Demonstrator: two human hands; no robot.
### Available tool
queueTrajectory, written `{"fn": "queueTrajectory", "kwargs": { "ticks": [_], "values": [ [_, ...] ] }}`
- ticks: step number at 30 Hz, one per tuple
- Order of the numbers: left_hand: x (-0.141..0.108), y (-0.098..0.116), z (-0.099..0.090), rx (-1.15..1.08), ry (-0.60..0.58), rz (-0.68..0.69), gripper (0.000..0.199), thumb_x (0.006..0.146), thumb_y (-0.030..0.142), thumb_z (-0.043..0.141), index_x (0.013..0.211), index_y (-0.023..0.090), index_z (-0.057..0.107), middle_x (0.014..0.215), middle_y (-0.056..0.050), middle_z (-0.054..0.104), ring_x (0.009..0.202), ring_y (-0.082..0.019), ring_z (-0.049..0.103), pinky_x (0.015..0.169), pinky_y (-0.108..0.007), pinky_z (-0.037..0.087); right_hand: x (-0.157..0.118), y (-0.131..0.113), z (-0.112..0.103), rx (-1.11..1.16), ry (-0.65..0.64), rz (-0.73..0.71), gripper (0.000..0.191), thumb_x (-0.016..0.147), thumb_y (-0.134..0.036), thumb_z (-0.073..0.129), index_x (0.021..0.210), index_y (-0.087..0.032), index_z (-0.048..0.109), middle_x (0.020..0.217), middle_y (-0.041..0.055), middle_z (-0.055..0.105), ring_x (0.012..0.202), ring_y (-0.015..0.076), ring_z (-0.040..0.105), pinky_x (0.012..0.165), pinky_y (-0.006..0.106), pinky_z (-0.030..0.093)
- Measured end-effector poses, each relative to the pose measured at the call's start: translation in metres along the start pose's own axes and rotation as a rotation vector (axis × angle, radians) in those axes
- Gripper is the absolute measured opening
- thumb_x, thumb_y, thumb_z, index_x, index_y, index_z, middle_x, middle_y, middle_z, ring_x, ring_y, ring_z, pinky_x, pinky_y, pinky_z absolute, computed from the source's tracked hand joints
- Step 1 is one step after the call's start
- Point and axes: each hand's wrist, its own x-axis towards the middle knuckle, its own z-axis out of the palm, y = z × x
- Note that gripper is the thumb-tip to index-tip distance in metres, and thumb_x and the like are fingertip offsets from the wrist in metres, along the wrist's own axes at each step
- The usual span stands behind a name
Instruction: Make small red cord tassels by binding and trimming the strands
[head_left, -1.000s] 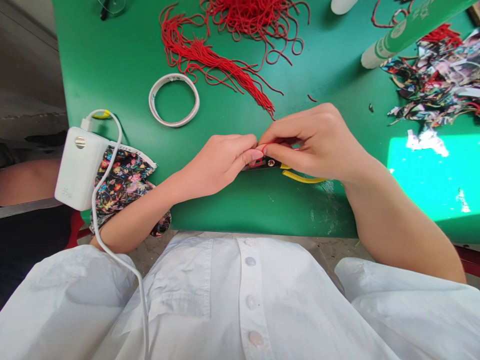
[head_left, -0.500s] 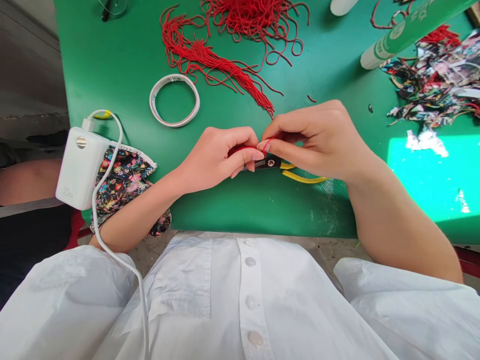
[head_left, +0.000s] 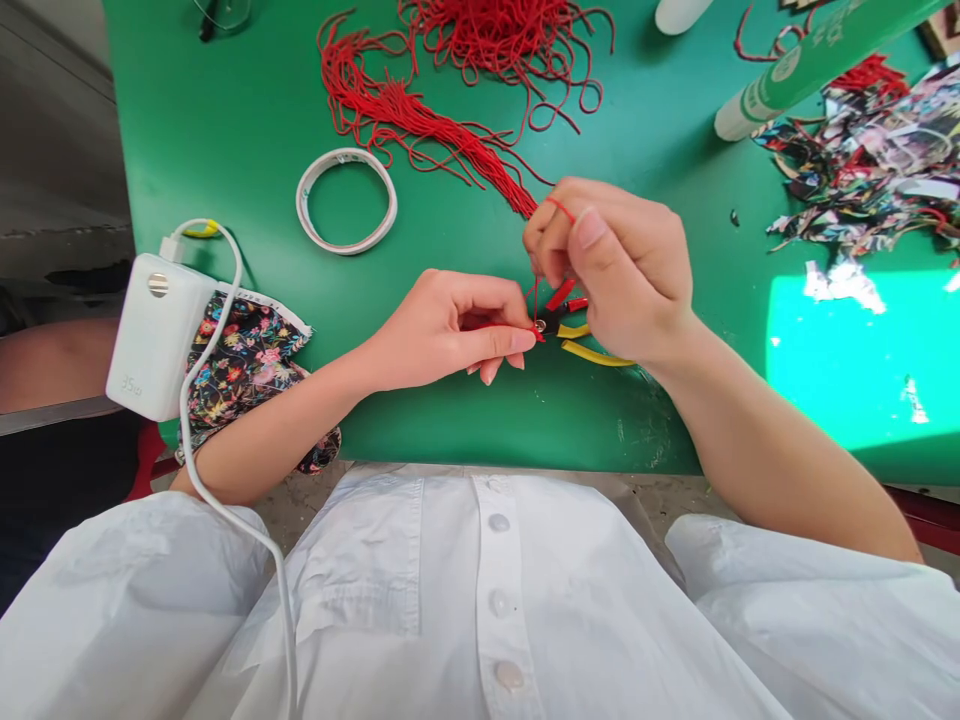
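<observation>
My left hand [head_left: 457,328] pinches one end of a thin red cord [head_left: 534,300] between thumb and forefinger, low over the green table [head_left: 247,130]. My right hand [head_left: 622,265] is raised a little above and to the right, pinching the other part of the same cord, which loops over its forefinger. The cord runs taut between the two hands. Under them lie yellow-handled scissors [head_left: 592,350], partly hidden by my right hand.
A heap of red cords [head_left: 450,90] lies at the back. A tape ring [head_left: 346,200] sits left of centre. A white charger [head_left: 154,335] with cable rests on floral fabric [head_left: 247,365]. Fabric scraps [head_left: 870,170] and a green tube [head_left: 795,65] are at right.
My right hand has lifted up and away from my left, drawing the red cord taut between them. My left hand stays in place, still pinching.
</observation>
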Motion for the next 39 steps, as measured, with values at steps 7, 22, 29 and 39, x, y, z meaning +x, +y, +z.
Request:
{"fn": "queueTrajectory", "kwargs": {
  "ticks": [7,22,29,39],
  "values": [
    [0.006,-0.004,0.003,-0.435,-0.045,-0.268,0.038,0.068,0.036,0.082,0.062,0.014,0.052,0.058,0.001,0.063,0.041,-0.001,0.042,0.04,-0.018,0.029,0.014,0.003,0.015,0.186,0.006,0.139,0.031,0.096,-0.041,0.042,0.071,-0.024,0.051,0.077,0.0026,0.048,0.074,0.0183,0.049,0.071,0.033,0.047],
    [0.009,-0.008,-0.004,-0.079,0.31,-0.062,0.032,0.097,0.039,0.047,0.074,0.018,0.04,0.07,0.006,0.054,0.046,0.003,0.036,0.046,-0.016,0.031,-0.003,-0.022,0.003,-0.064,0.099,0.217,0.018,0.089,-0.026,0.063,0.089,-0.024,0.046,0.097,0.0035,0.055,0.088,0.0162,0.06,0.081,0.033,0.054],
    [0.007,-0.009,-0.004,-0.155,0.323,-0.009,0.029,0.095,0.031,0.052,0.072,0.017,0.044,0.067,0.007,0.054,0.044,0.004,0.036,0.045,-0.016,0.032,-0.009,-0.009,0.021,-0.091,0.12,0.216,0.021,0.09,-0.034,0.065,0.091,-0.025,0.046,0.09,0.0028,0.058,0.077,0.0162,0.06,0.067,0.03,0.052],
    [0.007,-0.001,0.004,-0.488,0.398,-0.074,0.026,0.09,0.016,0.06,0.066,0.014,0.049,0.059,0.007,0.056,0.04,0.005,0.034,0.043,-0.01,0.03,-0.013,-0.011,0.022,-0.536,0.195,-0.011,0.006,0.096,-0.028,0.053,0.09,-0.025,0.051,0.067,-0.0021,0.06,0.05,0.0109,0.052,0.047,0.025,0.044]
  ]
}}
